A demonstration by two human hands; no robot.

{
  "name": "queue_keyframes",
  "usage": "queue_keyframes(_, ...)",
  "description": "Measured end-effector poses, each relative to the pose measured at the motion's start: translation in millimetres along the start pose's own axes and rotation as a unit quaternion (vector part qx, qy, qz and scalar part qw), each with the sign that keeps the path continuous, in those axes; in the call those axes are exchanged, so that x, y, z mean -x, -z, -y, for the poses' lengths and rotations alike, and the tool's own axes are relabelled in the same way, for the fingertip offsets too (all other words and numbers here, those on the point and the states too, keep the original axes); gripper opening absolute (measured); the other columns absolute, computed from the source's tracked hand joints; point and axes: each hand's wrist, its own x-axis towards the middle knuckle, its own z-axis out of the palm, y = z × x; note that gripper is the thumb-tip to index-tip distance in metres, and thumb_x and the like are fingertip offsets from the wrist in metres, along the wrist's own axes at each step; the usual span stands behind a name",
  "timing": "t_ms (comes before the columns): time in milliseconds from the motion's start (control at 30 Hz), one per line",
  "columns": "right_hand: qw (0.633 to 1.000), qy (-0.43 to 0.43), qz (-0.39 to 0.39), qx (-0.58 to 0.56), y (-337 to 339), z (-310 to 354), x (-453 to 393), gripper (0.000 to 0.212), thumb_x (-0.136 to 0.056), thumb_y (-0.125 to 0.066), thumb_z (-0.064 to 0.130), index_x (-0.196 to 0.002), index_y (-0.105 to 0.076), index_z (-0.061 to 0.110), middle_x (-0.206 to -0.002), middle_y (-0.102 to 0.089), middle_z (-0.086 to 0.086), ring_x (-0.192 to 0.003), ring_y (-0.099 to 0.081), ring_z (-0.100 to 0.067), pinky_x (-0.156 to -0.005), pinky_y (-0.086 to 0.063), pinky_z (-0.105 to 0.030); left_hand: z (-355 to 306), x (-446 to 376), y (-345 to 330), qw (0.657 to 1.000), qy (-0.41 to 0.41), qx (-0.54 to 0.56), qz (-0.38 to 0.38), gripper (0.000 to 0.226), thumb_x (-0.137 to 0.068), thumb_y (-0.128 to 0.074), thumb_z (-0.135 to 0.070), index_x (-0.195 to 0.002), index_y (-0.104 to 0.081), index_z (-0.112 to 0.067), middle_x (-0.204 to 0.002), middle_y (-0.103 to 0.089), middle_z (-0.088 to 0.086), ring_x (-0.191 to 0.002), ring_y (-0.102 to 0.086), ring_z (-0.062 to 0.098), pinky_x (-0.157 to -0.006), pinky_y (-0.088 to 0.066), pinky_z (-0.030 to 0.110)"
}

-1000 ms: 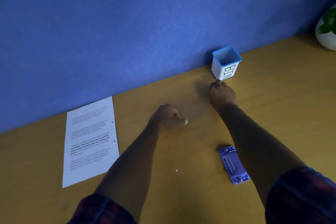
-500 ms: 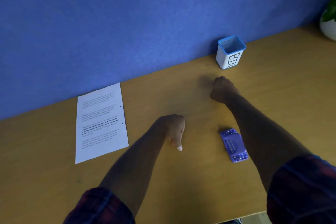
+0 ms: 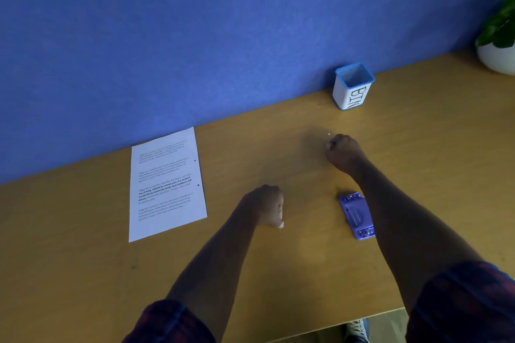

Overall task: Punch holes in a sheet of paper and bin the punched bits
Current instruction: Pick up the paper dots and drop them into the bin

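Note:
The printed sheet of paper (image 3: 167, 184) lies flat at the left, with two punched holes near its right edge. The white, blue-rimmed bin (image 3: 353, 86) stands against the wall. The purple hole punch (image 3: 356, 216) lies on the desk, partly behind my right forearm. My left hand (image 3: 264, 206) is curled, its fingertips down on the desk and pinched together over a small paper bit that they hide. My right hand (image 3: 344, 150) is a loose fist short of the bin. A white paper bit (image 3: 329, 134) lies on the desk just beyond its knuckles.
A blue wall (image 3: 223, 36) backs the wooden desk (image 3: 278, 273). A potted plant in a white pot (image 3: 498, 56) stands at the far right. The desk's front edge runs along the bottom right, with a shoe (image 3: 356, 328) on the floor below.
My right hand has drawn back from the bin toward me. My left hand moved down to where a white bit lay and stays there, fingertips on the desk. A bit now shows beyond the right hand.

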Motion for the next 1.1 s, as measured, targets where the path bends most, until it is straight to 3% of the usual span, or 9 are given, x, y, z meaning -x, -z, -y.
queue_keyframes(400,0.995,-0.031,-0.064,-0.07,3.0,-14.7,3.4,0.021,-0.09,-0.061,0.013,-0.098,-0.072,-0.002,-0.104,-0.072,-0.021,-0.102,-0.064,-0.038,-0.085,-0.049,-0.035,1.0,11.2,-15.8,0.996,-0.001,0.055,-0.065,0.01,-0.076,-0.083,-0.023,-0.083,-0.075,-0.021,-0.093,-0.075,-0.005,-0.085,-0.071,0.016,-0.077,-0.06,0.033)
queue_keyframes(667,0.994,-0.031,-0.083,-0.06,4.8,-13.8,-0.1,0.018,-0.088,-0.061,0.014,-0.094,-0.073,0.001,-0.101,-0.073,-0.02,-0.098,-0.065,-0.037,-0.082,-0.05,-0.034,-3.5,13.4,-16.8,0.998,-0.021,0.039,-0.052,0.008,-0.074,-0.073,-0.015,-0.079,-0.075,-0.021,-0.089,-0.075,-0.004,-0.08,-0.072,0.015,-0.075,-0.064,0.04)
queue_keyframes(967,0.995,-0.032,-0.08,-0.06,5.2,-11.8,-1.1,0.019,-0.09,-0.06,0.013,-0.098,-0.073,0.001,-0.104,-0.072,-0.021,-0.101,-0.065,-0.037,-0.083,-0.05,-0.035,-17.4,8.4,-17.1,0.995,-0.049,-0.083,-0.03,0.012,-0.08,-0.071,-0.012,-0.092,-0.071,-0.01,-0.096,-0.073,0.008,-0.087,-0.069,0.026,-0.075,-0.06,0.035)
queue_keyframes(1100,0.995,-0.024,-0.077,-0.063,2.9,-10.7,-2.3,0.02,-0.089,-0.06,0.013,-0.097,-0.072,0.0,-0.103,-0.072,-0.022,-0.099,-0.066,-0.037,-0.083,-0.051,-0.035,-12.5,4.5,-16.3,0.998,-0.043,-0.032,-0.029,0.012,-0.08,-0.07,-0.017,-0.091,-0.07,-0.012,-0.093,-0.072,0.004,-0.085,-0.069,0.023,-0.071,-0.058,0.032)
